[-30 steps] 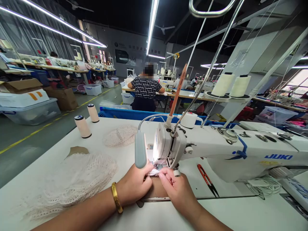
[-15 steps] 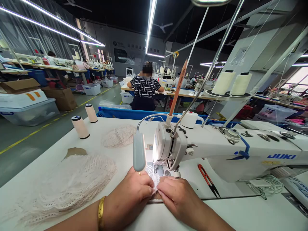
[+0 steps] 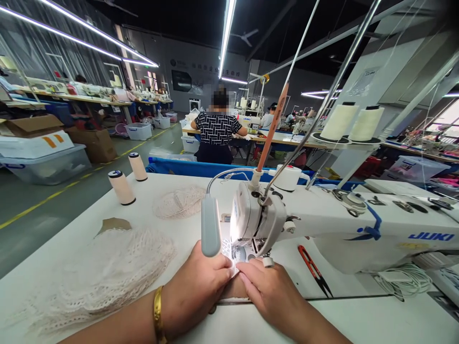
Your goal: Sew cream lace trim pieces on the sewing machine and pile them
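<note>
White lace [image 3: 225,247] lies under the needle area of a white sewing machine [image 3: 247,210], lit by a small grey lamp [image 3: 211,227]. My left hand [image 3: 199,284], with a gold bangle at its wrist, pinches the lace's near edge in front of the presser foot. Opposite it, my right hand [image 3: 267,286] has its thumb and fingers closed on the same lace. The two sets of fingertips almost meet. Beneath them shows a flat brownish-beige piece [image 3: 234,288], partly covered by both hands. The needle itself cannot be made out.
A lace pile [image 3: 107,272] covers the table's left side, with another lace piece [image 3: 179,201] behind it. Two thread spools [image 3: 122,188] stand at the far left edge. Red-handled thread snips [image 3: 313,268] lie right of my hand. A person [image 3: 218,129] sits ahead, facing away.
Both hands have moved slightly forward toward the presser foot with the lace. More of the beige piece shows beneath them. The whole view has shifted a little.
</note>
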Motion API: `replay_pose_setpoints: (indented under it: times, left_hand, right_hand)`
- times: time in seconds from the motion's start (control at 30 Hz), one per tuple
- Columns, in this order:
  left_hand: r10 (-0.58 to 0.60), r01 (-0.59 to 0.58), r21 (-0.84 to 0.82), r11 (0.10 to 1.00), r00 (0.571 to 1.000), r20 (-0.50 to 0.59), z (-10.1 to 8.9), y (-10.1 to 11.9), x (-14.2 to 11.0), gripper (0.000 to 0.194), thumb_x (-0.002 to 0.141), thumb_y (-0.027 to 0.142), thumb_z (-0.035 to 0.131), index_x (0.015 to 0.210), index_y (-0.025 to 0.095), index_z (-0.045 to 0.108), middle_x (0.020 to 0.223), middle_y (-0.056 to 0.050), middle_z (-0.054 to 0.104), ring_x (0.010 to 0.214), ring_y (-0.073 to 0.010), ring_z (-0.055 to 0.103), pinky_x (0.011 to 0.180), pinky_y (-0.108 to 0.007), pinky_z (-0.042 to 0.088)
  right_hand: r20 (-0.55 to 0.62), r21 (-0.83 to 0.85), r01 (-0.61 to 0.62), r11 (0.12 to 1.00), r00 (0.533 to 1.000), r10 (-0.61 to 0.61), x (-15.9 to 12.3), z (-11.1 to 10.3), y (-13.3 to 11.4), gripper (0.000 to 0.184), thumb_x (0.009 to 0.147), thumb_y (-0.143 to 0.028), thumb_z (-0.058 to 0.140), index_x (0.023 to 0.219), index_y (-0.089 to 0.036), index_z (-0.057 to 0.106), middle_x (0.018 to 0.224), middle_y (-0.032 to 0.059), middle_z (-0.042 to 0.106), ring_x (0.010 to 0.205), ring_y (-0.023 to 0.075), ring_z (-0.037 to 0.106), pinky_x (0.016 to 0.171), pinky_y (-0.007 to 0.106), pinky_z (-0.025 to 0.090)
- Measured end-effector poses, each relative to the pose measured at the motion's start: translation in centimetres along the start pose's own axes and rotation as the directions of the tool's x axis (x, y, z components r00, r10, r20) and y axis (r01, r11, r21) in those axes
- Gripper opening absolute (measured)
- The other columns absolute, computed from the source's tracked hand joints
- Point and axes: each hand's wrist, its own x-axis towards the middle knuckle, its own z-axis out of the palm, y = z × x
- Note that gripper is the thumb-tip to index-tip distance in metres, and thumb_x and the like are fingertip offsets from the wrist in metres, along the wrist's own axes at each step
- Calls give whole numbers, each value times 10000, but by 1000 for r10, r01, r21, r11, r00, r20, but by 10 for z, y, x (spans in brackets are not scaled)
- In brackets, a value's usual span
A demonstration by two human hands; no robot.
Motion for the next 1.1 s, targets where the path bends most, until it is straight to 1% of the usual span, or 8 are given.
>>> replay_pose_setpoints:
  times: [0.07, 0.17, 0.23, 0.43, 0.63, 0.77, 0.9, 1.1]
  left_hand:
    - [23, -24, -3, 1000, 1000, -15, 0, 1, -1, 291, 1025, 78, 475, 942, 212, 718, 893, -32, 764, 813, -214, 708, 829, -403, 504]
    - [45, -45, -30, 999, 999, -12, 1, 3, -3, 317, 1008, 44, 442, 949, 200, 711, 886, -31, 768, 786, -216, 710, 818, -429, 471]
    - [49, -49, -38, 998, 999, -2, 2, 5, -4, 308, 1010, 42, 445, 934, 195, 701, 873, -25, 767, 770, -213, 708, 817, -434, 455]
    - [59, -59, -8, 998, 998, 31, 3, 6, -5, 300, 1039, 48, 432, 914, 186, 668, 904, -30, 767, 769, -207, 691, 840, -443, 446]
    - [80, -80, 6, 997, 997, -21, 7, 0, -6, 299, 1013, 37, 417, 908, 182, 658, 907, -45, 761, 752, -207, 685, 835, -457, 455]
    - [51, -51, 13, 999, 999, 1, 7, -4, -3, 284, 1002, 49, 455, 909, 197, 678, 880, -39, 748, 777, -209, 682, 871, -442, 491]
    - [39, -38, 54, 998, 999, -21, 5, -8, 0, 314, 1027, 48, 450, 912, 206, 695, 869, -31, 734, 802, -206, 674, 931, -416, 508]
    - [-29, 32, 41, 999, 998, -56, 5, -16, 2, 318, 1045, 87, 456, 931, 222, 720, 981, -36, 751, 879, -214, 675, 992, -410, 501]
  right_hand:
    - [-5, 8, 25, 1000, 1000, -25, 0, -1, -1, 290, 987, -69, 445, 1026, -234, 680, 828, 17, 698, 732, 204, 618, 648, 321, 397]
    - [11, 24, 61, 998, 998, -61, -2, -2, -2, 276, 961, -65, 436, 884, -235, 640, 771, 8, 644, 690, 200, 561, 632, 318, 379]
    - [12, 22, 63, 998, 998, -63, -4, -1, -3, 270, 952, -67, 432, 857, -234, 622, 767, 8, 632, 685, 200, 543, 632, 320, 371]
    - [-2, 9, 50, 999, 999, -50, -6, 1, -1, 293, 940, -55, 439, 955, -231, 673, 787, 13, 662, 698, 211, 560, 644, 335, 360]
    - [14, -28, 14, 1000, 1000, -13, -4, 3, 0, 323, 951, -53, 429, 941, -229, 700, 740, 11, 631, 677, 214, 561, 616, 346, 340]
    - [-7, -39, -10, 999, 1000, 10, 0, 4, 0, 333, 939, -50, 443, 1008, -226, 716, 778, 20, 667, 702, 217, 602, 627, 343, 354]
    - [-28, -16, -45, 999, 999, 44, 4, 4, 0, 349, 957, -56, 434, 1061, -234, 715, 827, 26, 708, 707, 214, 638, 620, 336, 366]
    - [-63, -22, -24, 999, 998, 22, 5, 6, 0, 334, 949, -62, 454, 1089, -230, 706, 842, 36, 734, 731, 223, 682, 625, 328, 400]
